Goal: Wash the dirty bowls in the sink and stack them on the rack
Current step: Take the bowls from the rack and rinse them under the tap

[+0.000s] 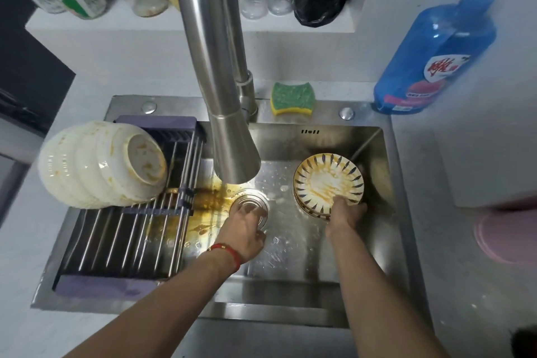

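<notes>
I see the steel sink [374, 206] with the rack [130, 241] across its left side, where a stack of dirty white bowls [101, 166] lies tipped over. My right hand [345, 216] grips the near rim of the patterned bowls [328, 180] stacked in the basin. My left hand [242, 232] hovers over the drain [251, 206], fingers loosely curled, holding nothing.
</notes>
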Motion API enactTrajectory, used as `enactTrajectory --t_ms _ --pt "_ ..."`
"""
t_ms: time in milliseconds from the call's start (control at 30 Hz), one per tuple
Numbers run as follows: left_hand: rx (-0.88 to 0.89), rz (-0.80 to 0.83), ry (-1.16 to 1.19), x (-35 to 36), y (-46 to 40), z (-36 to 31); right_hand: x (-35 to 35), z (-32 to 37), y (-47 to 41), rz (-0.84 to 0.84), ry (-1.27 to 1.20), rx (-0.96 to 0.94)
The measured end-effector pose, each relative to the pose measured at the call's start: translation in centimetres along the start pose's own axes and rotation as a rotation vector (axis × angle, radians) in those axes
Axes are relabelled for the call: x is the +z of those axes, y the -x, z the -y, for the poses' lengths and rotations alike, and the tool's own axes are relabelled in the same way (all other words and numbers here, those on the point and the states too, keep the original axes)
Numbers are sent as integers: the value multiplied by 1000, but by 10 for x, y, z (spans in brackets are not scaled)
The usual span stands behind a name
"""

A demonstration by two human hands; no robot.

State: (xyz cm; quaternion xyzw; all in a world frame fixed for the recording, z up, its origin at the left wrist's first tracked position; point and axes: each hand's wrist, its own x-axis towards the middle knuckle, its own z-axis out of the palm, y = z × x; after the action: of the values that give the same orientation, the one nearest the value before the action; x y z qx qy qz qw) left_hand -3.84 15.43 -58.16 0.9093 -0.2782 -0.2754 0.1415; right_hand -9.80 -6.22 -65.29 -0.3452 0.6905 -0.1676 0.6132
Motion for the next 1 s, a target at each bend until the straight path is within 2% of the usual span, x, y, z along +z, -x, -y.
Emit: enactTrajectory --t_ms 167,267,333,433,500,600,700,767,867,1000 --pt "-3 -14 11 -3 13 16 15 7 5 -11 266 16" --pt "-4 -17 8 -9 22 27 15 14 3 38 314 68" --pt "-14 -75 82 -18 27 38 9 11 10 83 405 30" --pt "-56 -244 218 -46 42 58 6 -5 49 78 668 -212" --pt "-89 -420 262 -68 49 77 18 -18 93 153 769 -444" --pt "-205 -714 288 -117 69 121 55 -41 173 389 766 -824" --pt "-405 -888 187 -163 80 163 107 -47 255 680 764 -969" --pt "-537 -833 282 -187 77 183 143 -48 301 841 795 -983" --pt "-597 -647 571 -205 59 203 186 -55 337 946 891 -849" --pt "-537 -737 884 -216 61 206 216 -64 351 866 944 -683"
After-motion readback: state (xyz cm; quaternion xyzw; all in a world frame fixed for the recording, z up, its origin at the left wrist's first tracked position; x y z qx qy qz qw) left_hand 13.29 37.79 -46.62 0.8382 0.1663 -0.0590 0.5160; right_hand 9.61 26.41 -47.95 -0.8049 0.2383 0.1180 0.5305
